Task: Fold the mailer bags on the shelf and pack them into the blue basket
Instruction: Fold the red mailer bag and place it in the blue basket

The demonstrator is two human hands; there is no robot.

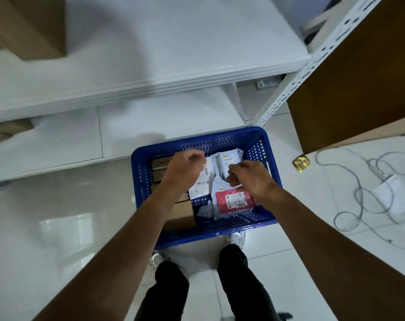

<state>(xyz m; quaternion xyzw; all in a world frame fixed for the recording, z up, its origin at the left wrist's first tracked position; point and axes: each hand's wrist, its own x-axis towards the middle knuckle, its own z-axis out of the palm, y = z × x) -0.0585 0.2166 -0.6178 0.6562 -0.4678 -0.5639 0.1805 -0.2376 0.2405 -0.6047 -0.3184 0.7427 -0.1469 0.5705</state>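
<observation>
Both left hand (185,169) and right hand (251,179) curl over the blue basket (220,136), palms hidden, grasp unclear.

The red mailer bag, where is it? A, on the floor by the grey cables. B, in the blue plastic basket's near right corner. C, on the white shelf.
B: the red mailer bag lies inside the blue plastic basket, near right, by the right hand.

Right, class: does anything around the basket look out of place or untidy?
Yes. A crumpled gold packet lies on the floor right of the basket, and loose cables sprawl tangled beyond it.
</observation>
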